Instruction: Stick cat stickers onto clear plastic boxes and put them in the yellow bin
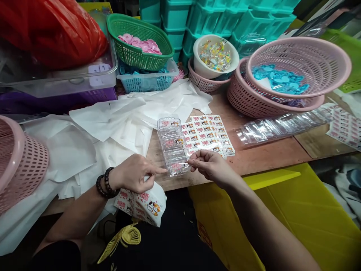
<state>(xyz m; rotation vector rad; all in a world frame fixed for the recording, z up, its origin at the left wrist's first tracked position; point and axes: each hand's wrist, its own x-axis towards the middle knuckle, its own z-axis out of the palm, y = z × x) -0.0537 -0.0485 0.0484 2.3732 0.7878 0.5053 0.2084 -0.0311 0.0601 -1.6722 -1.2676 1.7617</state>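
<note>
Clear plastic boxes (172, 146) lie in a short column at the table's front edge, with cat stickers on them. My right hand (205, 164) pinches at the right side of the nearest box, near its sticker; a sticker edge between the fingers is too small to make out. My left hand (138, 174) holds a sheet of cat stickers (141, 205) under its curled fingers, while its index finger points to the box's left corner. Behind my right hand rests a stack of sticker sheets (210, 135).
White backing papers (113, 120) cover the left of the table (270, 158). A row of clear boxes (279, 128) lies right. Pink baskets (299, 64), a white bowl (197, 56), a green basket (141, 41) and teal bins (176, 19) stand behind.
</note>
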